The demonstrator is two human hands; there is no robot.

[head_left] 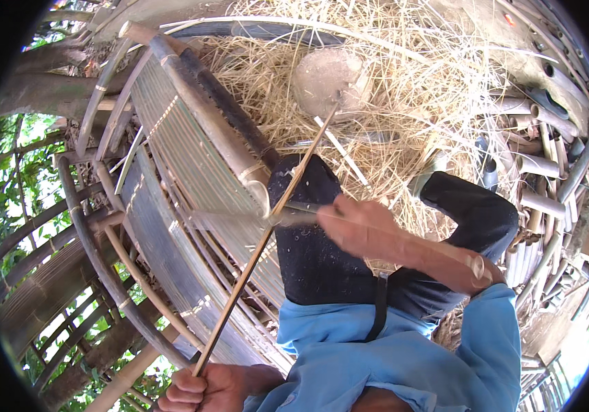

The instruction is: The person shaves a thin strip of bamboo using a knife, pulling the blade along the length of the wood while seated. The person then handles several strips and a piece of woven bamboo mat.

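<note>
A long, thin bamboo strip (238,285) runs slantwise across the view, from the lower left up to a round wooden block. My left hand (198,388) is closed around its lower end. In my right hand (353,223) is the handle of a knife (301,207). Its blade, smeared by motion, points left and crosses the strip near the strip's middle, over my dark-trousered thigh. Whether the edge bites into the strip I cannot make out. Pale flecks lie on the trouser leg.
A slatted bamboo bench (191,144) stands close on my left, with a thick pole along its edge. Ahead, the wooden block (327,81) sits among straw-like shavings (439,75). Cut bamboo tubes (540,166) are piled at the right.
</note>
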